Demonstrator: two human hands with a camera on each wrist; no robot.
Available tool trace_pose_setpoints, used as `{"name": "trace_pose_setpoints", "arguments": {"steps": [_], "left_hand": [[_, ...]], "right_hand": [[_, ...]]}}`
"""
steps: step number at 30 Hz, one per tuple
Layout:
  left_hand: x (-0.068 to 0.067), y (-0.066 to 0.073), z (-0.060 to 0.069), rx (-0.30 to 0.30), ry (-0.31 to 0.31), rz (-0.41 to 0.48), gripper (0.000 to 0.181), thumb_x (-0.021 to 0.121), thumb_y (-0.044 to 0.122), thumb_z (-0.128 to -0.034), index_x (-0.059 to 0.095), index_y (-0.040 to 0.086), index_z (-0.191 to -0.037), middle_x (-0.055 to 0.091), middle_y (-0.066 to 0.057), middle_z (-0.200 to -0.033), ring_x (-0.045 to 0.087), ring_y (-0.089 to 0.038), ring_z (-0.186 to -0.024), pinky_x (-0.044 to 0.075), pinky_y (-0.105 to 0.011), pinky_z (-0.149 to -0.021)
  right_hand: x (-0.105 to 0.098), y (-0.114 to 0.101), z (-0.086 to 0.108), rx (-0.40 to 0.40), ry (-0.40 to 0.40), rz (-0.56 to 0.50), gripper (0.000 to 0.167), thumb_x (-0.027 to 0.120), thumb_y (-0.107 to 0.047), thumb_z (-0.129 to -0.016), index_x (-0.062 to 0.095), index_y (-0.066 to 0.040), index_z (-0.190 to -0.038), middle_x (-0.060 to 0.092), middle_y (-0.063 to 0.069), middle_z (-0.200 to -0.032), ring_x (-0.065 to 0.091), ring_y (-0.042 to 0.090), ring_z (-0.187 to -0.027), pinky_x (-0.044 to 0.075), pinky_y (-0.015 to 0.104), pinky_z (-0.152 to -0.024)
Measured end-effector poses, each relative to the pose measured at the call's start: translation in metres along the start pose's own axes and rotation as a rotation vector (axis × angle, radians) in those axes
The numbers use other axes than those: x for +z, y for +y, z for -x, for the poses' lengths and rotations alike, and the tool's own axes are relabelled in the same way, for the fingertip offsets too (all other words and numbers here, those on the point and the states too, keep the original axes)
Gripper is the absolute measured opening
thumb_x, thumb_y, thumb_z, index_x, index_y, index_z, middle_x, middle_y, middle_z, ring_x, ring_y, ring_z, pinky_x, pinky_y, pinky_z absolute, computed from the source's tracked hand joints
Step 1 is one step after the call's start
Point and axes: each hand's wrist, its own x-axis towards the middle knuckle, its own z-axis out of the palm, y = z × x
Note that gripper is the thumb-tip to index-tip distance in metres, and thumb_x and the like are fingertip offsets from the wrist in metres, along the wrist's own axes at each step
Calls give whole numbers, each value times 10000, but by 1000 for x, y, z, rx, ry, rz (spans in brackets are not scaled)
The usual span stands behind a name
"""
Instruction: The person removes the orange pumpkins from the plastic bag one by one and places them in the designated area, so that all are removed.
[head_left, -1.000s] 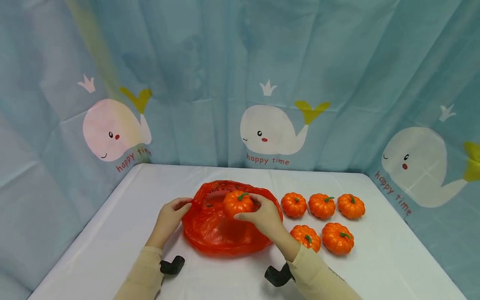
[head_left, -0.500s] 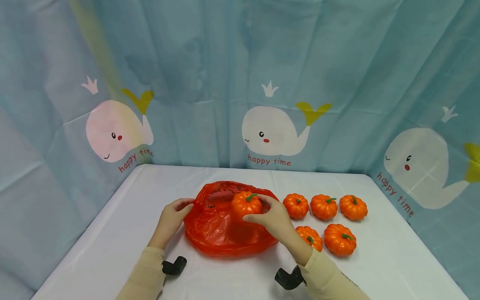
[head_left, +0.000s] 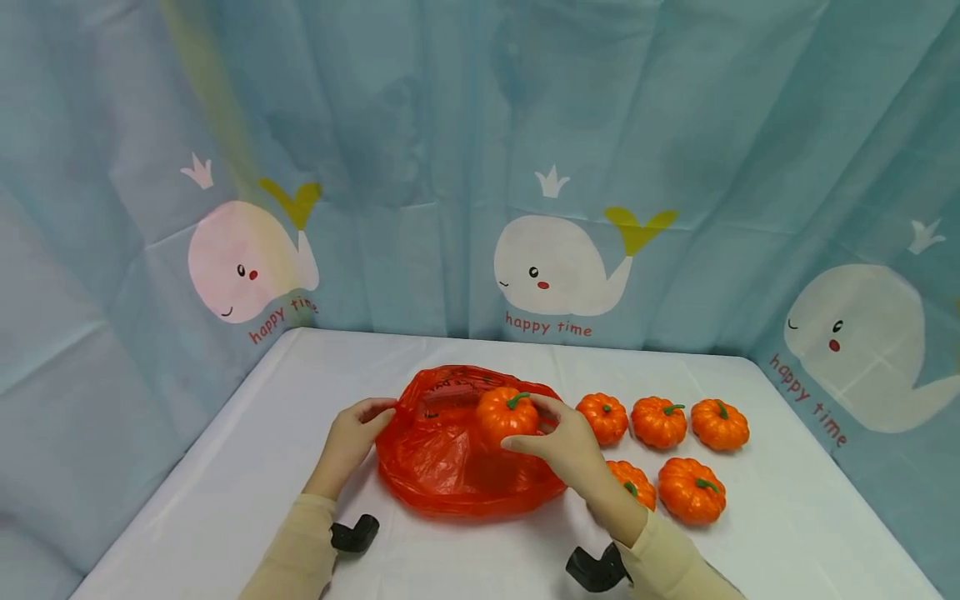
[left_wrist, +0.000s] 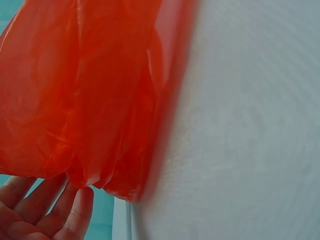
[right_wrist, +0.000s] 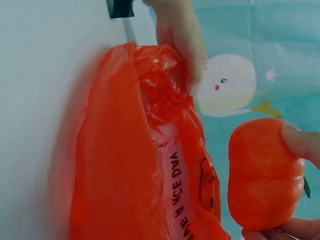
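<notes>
An orange toy pumpkin (head_left: 504,417) with a green stem is held by my right hand (head_left: 562,437), thumb on one side and fingers on the other. It hangs over the right part of a red plastic bag (head_left: 442,487), whose mouth gapes upward on the table. My left hand (head_left: 354,437) pinches the bag's left rim. In the left wrist view the bag (left_wrist: 105,90) hides the left fingertips and thumb. The right wrist view shows the held pumpkin (right_wrist: 265,175) apart from the bag (right_wrist: 117,150), with black print on the bag's inner wall.
Several more orange pumpkins stand to the right in two rows, among them a front one (head_left: 690,492) and a back one (head_left: 720,425). My right forearm partly covers another pumpkin (head_left: 633,483). A blue whale-print curtain (head_left: 420,183) rises behind the white table (head_left: 315,367).
My right hand has carried the pumpkin a little to the right over the bag. The left hand still holds the rim. The whole head view has shifted slightly.
</notes>
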Motion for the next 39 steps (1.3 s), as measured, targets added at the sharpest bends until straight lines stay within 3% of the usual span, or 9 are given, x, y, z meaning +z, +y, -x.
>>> {"name": "trace_pose_setpoints", "arguments": {"steps": [23, 39], "left_hand": [[2, 0, 1, 4, 19, 12, 330, 587, 253, -999, 661, 74, -1266, 669, -147, -1274, 590, -294, -1209, 512, -453, -1047], [1, 0, 2, 2, 7, 1, 342, 585, 267, -1002, 652, 75, -1278, 660, -152, -1290, 586, -297, -1221, 511, -455, -1048]], "right_hand": [[-42, -2, 12, 23, 13, 49, 892, 871, -409, -734, 464, -112, -1470, 472, 178, -1505, 503, 376, -1361, 517, 443, -1017], [-77, 0, 26, 56, 17, 68, 977, 838, -457, -763, 352, -113, -1538, 407, 153, -1558, 419, 370, -1428, 490, 454, -1054]]}}
